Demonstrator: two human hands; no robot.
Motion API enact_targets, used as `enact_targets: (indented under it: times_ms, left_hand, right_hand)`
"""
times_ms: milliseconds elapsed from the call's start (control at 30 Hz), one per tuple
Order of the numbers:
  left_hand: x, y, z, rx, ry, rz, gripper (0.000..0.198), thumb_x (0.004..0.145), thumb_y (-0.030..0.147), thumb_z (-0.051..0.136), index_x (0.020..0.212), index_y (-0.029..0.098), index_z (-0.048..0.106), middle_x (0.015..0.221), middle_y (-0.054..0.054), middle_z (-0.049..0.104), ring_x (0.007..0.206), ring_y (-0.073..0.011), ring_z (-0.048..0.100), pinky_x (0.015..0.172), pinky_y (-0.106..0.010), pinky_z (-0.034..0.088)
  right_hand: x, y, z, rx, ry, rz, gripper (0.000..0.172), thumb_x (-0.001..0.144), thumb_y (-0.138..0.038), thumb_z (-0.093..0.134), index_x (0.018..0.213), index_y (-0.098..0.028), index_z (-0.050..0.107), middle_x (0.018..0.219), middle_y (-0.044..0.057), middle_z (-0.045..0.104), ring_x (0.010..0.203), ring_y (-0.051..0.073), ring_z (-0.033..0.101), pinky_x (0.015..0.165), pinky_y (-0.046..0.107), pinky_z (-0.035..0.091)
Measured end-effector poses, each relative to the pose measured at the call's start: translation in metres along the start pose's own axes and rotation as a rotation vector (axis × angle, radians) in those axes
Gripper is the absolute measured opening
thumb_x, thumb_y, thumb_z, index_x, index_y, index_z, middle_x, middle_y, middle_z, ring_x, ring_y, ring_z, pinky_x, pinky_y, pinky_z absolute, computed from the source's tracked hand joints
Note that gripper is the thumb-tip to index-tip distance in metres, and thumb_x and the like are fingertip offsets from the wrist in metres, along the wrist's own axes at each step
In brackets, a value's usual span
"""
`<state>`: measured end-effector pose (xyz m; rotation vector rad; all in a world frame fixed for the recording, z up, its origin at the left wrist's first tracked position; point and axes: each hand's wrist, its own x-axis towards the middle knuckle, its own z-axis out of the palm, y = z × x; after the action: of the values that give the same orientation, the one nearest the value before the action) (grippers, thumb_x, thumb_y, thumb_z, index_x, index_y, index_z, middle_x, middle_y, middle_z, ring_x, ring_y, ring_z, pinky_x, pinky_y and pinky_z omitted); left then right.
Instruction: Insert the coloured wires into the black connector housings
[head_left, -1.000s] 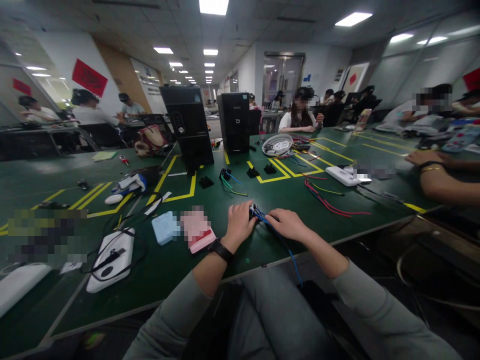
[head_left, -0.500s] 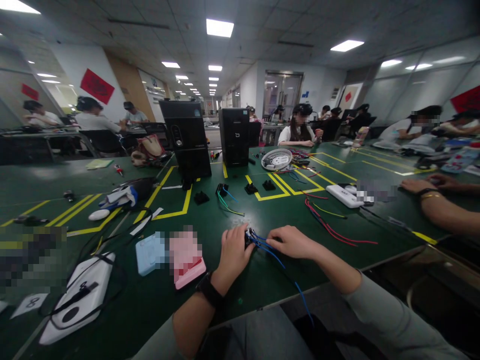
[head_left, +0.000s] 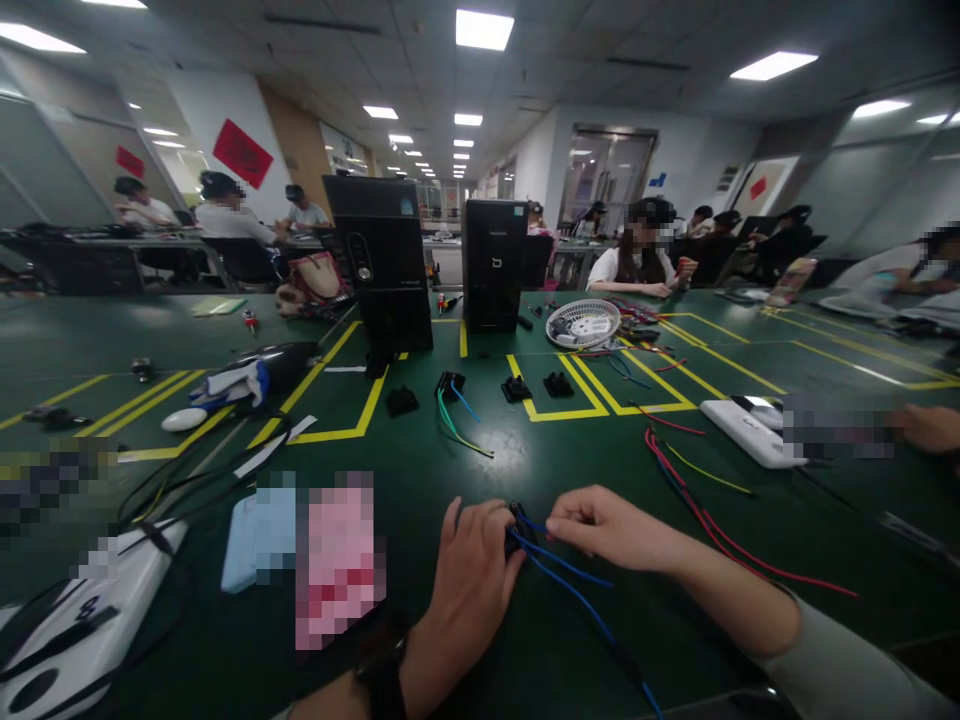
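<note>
My left hand (head_left: 469, 580) rests on the green table (head_left: 525, 460) with its fingers curled around a small black connector (head_left: 517, 530). My right hand (head_left: 611, 530) pinches one of the blue wires (head_left: 570, 580) right at that connector. The blue wires trail from it toward me and off the table's near edge. A dark watch (head_left: 379, 675) sits on my left wrist.
Red wires (head_left: 697, 510) lie to the right, loose black connectors (head_left: 450, 385) with coloured wires ahead. Two black computer towers (head_left: 382, 265) and a white fan grille (head_left: 583, 322) stand farther back. White devices (head_left: 742, 430) and other people's hands (head_left: 930, 425) are nearby.
The view has tilted up and shifted, so my hands appear lower in the frame. Both hands stay on the connector and blue wires.
</note>
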<state>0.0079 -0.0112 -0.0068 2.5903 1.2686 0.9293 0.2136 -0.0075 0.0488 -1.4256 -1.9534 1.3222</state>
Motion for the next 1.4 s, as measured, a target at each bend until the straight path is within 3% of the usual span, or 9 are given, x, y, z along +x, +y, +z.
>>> enact_targets:
  times_ms: [233, 400, 533, 700, 800, 1067, 1200, 1267, 1400]
  left_hand:
    - [0.005, -0.003, 0.001, -0.015, -0.112, 0.011, 0.024, 0.077, 0.012, 0.064, 0.096, 0.020, 0.050, 0.109, -0.009, 0.059, 0.103, -0.0272, 0.055, 0.089, -0.049, 0.044]
    - [0.003, -0.009, 0.000, -0.120, -0.127, 0.031, 0.027, 0.074, 0.008, 0.062, 0.095, 0.021, 0.049, 0.110, -0.007, 0.059, 0.103, -0.0270, 0.055, 0.087, -0.048, 0.045]
    - [0.003, -0.013, 0.000, -0.181, -0.139, 0.049, 0.025, 0.077, 0.011, 0.060, 0.095, 0.023, 0.048, 0.112, -0.006, 0.059, 0.103, -0.0264, 0.054, 0.083, -0.045, 0.046]
    - [0.003, -0.014, -0.001, -0.205, -0.157, 0.036, 0.026, 0.077, 0.014, 0.063, 0.096, 0.023, 0.048, 0.110, -0.006, 0.061, 0.103, -0.0258, 0.055, 0.083, -0.044, 0.046]
    - [0.002, -0.014, -0.002, -0.181, -0.171, 0.040, 0.026, 0.076, 0.016, 0.066, 0.093, 0.023, 0.048, 0.110, -0.006, 0.061, 0.102, -0.0264, 0.055, 0.081, -0.044, 0.046]
    - [-0.001, -0.014, -0.003, -0.243, -0.176, -0.001, 0.032, 0.078, 0.016, 0.063, 0.105, 0.023, 0.047, 0.113, -0.007, 0.059, 0.105, -0.0261, 0.053, 0.087, -0.046, 0.045]
    - [-0.003, -0.016, -0.001, -0.222, -0.173, -0.054, 0.056, 0.077, 0.022, 0.065, 0.127, 0.022, 0.038, 0.120, -0.010, 0.056, 0.108, -0.0281, 0.052, 0.090, -0.049, 0.043]
    - [-0.004, -0.017, 0.000, -0.202, -0.163, -0.077, 0.060, 0.076, 0.024, 0.066, 0.129, 0.023, 0.038, 0.120, -0.010, 0.056, 0.109, -0.0288, 0.052, 0.091, -0.049, 0.043]
    - [-0.004, -0.018, 0.001, -0.195, -0.167, -0.064, 0.059, 0.078, 0.027, 0.064, 0.131, 0.022, 0.038, 0.119, -0.009, 0.057, 0.109, -0.0287, 0.052, 0.093, -0.049, 0.042]
  right_hand:
    - [-0.017, -0.003, 0.015, -0.080, 0.007, 0.003, 0.027, 0.090, -0.032, 0.048, 0.086, -0.014, 0.067, 0.062, 0.000, 0.061, 0.054, 0.009, 0.051, 0.052, 0.019, 0.036]
    - [-0.013, 0.012, 0.018, -0.087, -0.139, -0.043, 0.026, 0.089, -0.027, 0.047, 0.071, -0.015, 0.062, 0.058, -0.003, 0.055, 0.050, 0.007, 0.047, 0.050, 0.018, 0.034]
    - [-0.011, 0.016, 0.021, 0.059, -0.201, 0.007, 0.029, 0.089, -0.028, 0.046, 0.065, -0.015, 0.056, 0.056, -0.004, 0.050, 0.049, 0.006, 0.042, 0.047, 0.017, 0.031]
    - [-0.012, 0.014, 0.022, 0.356, -0.074, 0.097, 0.028, 0.087, -0.034, 0.049, 0.084, -0.011, 0.065, 0.047, -0.007, 0.041, 0.041, 0.006, 0.033, 0.041, 0.017, 0.025]
    - [-0.012, 0.015, 0.020, 0.425, -0.119, 0.103, 0.031, 0.088, -0.035, 0.048, 0.089, -0.010, 0.066, 0.045, -0.008, 0.040, 0.038, 0.005, 0.030, 0.039, 0.018, 0.021]
    - [-0.011, 0.012, 0.016, 0.060, -0.232, 0.011, 0.034, 0.087, -0.022, 0.047, 0.054, -0.014, 0.045, 0.054, -0.007, 0.030, 0.050, 0.005, 0.029, 0.045, 0.018, 0.023]
    - [-0.012, 0.013, 0.017, 0.160, -0.208, 0.087, 0.019, 0.088, -0.025, 0.048, 0.078, -0.014, 0.060, 0.054, -0.007, 0.040, 0.047, 0.005, 0.034, 0.043, 0.017, 0.025]
    - [-0.012, 0.013, 0.017, 0.238, -0.148, 0.127, 0.020, 0.087, -0.028, 0.051, 0.093, -0.013, 0.061, 0.052, -0.007, 0.043, 0.044, 0.005, 0.035, 0.042, 0.017, 0.026]
    - [-0.012, 0.012, 0.015, 0.355, -0.055, 0.135, 0.027, 0.084, -0.037, 0.054, 0.089, -0.011, 0.062, 0.047, -0.008, 0.042, 0.040, 0.005, 0.034, 0.039, 0.017, 0.024]
